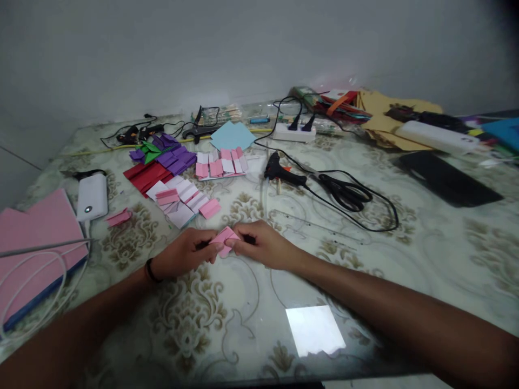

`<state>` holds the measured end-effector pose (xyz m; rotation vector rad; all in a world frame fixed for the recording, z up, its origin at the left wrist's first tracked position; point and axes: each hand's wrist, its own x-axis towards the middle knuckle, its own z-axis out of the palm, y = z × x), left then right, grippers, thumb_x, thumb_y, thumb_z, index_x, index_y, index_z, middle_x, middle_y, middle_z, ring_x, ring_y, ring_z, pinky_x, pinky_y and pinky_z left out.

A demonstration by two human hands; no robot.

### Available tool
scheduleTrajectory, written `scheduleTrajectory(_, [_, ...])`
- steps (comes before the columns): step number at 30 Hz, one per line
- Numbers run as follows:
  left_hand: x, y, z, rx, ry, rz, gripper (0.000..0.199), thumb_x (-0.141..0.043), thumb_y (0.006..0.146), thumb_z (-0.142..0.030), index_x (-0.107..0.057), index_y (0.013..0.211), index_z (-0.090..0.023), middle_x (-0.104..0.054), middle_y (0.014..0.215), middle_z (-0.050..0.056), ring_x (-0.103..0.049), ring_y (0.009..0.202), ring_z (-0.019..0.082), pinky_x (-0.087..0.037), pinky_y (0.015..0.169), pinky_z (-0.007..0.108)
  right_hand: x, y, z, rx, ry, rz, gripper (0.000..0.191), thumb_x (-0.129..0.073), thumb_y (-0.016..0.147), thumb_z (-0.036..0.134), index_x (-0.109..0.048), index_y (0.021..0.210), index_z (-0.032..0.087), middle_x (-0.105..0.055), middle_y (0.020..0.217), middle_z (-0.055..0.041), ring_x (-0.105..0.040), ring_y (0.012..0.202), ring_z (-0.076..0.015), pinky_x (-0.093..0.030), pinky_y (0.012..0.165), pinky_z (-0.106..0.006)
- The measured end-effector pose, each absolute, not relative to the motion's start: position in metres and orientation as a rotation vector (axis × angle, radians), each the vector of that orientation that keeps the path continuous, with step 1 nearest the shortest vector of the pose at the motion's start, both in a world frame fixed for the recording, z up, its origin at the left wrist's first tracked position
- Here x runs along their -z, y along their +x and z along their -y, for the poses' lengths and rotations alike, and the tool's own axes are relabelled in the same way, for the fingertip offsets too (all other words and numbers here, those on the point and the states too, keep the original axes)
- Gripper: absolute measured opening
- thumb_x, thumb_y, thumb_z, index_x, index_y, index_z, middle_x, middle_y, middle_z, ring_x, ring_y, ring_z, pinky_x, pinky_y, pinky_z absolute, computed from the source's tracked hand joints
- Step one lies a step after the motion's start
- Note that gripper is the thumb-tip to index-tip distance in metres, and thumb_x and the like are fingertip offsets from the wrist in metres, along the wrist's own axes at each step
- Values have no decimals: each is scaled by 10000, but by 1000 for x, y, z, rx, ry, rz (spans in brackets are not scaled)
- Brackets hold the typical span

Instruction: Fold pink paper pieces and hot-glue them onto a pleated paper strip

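Our left hand (192, 253) and our right hand (259, 243) both pinch one small folded pink paper (225, 237). Our thumbs press on the side that faces us. The other fingers tuck in behind, so we cannot see all of them. The pink paper sits right between our two hands, at the tips of our thumbs, so neither hand is nearer to it. It is tilted, with one corner pointing away from us. It looks about as long as it is wide, so we cannot pick out a long side.

Past the pink paper, a bit to its left, is a heap of pink and white folds (175, 214). Farther past it are a row of pink and white folds (214, 167) and some light blue sheets (232, 135). Far past it on the left are red folds (148, 175), purple folds (176, 159) and green folds (150, 152).

Well to the left of the pink paper lie a pink strip (118, 217), a white box with a cord (92, 195) and big pink sheets (40, 229).

Past it to the right is a black glue gun (284, 174). To its right, near our right arm, is a clear ruler (316, 228). Farther back is a white plug strip (284, 133).
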<state>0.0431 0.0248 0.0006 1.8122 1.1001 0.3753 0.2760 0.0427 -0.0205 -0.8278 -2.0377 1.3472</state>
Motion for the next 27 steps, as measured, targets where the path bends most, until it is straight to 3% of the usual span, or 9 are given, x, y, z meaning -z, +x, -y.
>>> scheduleTrajectory(9, [-1, 44, -25, -379, 1813, -1102, 377, -537, 962, -444, -658, 774, -140, -670, 683, -12, -570, 618, 74, -395, 595, 176, 22, 277, -42, -1347, -728, 2087, 568, -483, 1024, 567, -669, 717, 127, -673, 668, -14, -577, 604, -67, -405, 614, -171])
scheduleTrajectory(19, [3, 43, -25, -409, 1798, -1094, 405, -519, 975, -478, -606, 756, -148, -600, 656, -35, -504, 590, 62, -366, 585, 184, 21, 278, -42, -1351, -784, 2057, 650, -425, 1037, 600, -681, 685, 117, -569, 571, 14, -497, 539, -41, -370, 587, -162])
scheduleTrajectory(27, [3, 43, -26, -432, 1836, -1110, 445, -483, 981, -506, -550, 723, -149, -503, 618, -50, -421, 564, 57, -309, 560, 197, 21, 277, -42, -1416, -810, 2029, 544, -545, 987, 594, -749, 815, 120, -676, 652, -3, -570, 590, -60, -406, 595, -157])
